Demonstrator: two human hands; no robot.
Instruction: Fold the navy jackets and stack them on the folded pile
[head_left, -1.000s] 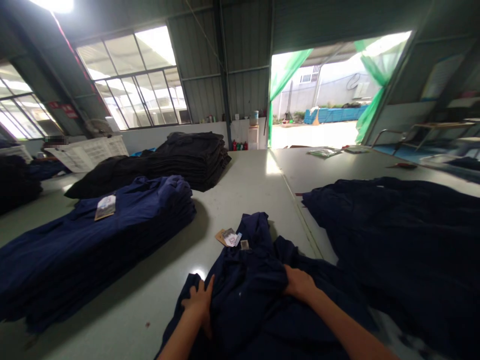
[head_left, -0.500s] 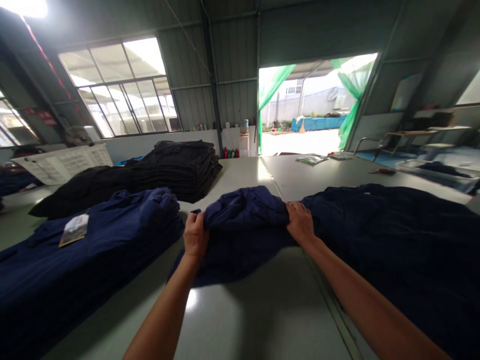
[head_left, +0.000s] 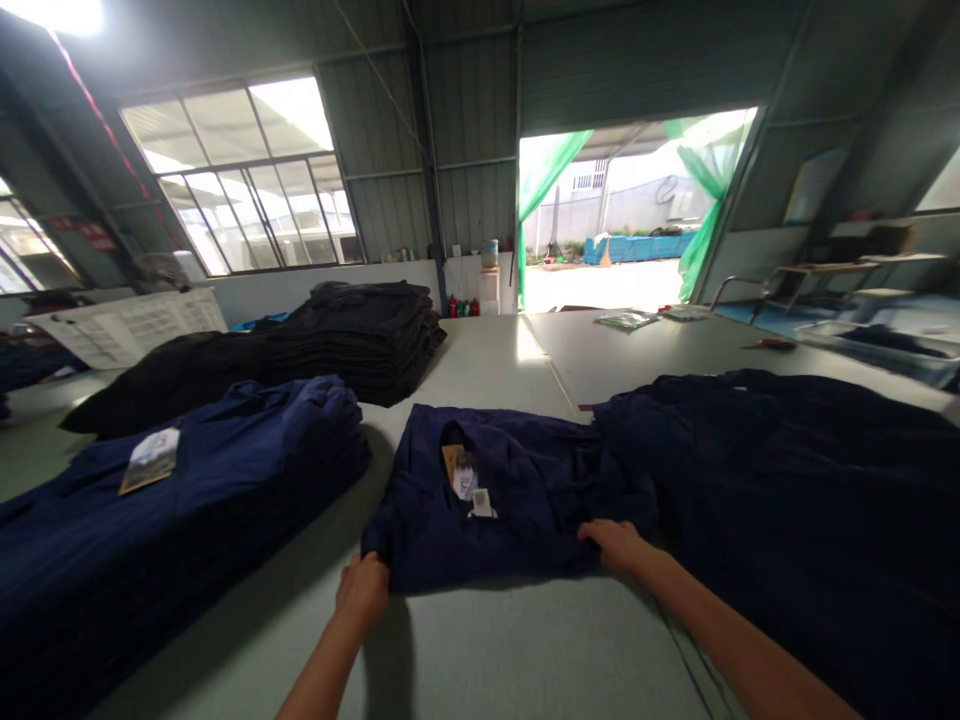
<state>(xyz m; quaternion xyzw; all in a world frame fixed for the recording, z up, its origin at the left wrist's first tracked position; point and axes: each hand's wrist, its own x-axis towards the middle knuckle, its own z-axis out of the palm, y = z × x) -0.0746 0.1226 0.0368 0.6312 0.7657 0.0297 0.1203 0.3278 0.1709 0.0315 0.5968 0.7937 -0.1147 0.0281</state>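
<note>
A navy jacket (head_left: 517, 545) lies spread on the table in front of me, its neck opening facing up. Inside that opening show a hang tag (head_left: 465, 478) and a small white label (head_left: 482, 503). At the jacket's near left corner, my left hand (head_left: 364, 588) is closed on the cloth. My right hand (head_left: 616, 546) pinches the jacket near its lower right, fingertips partly lost against the dark fabric. The jacket's right side meets a large heap of navy garments (head_left: 787, 480).
To the left stands a stack of folded navy garments (head_left: 247, 450) with a tag on top. Behind it are stacked black garments (head_left: 360, 340) and a white basket (head_left: 135, 325). Plastic packets (head_left: 628, 319) and a dark red-handled tool (head_left: 772, 344) lie on the far table (head_left: 480, 355).
The jacket was held up bunched between both hands; now it lies flatter, with neck opening and tags showing. Both hands have come down and nearer, the left also moving slightly left.
</note>
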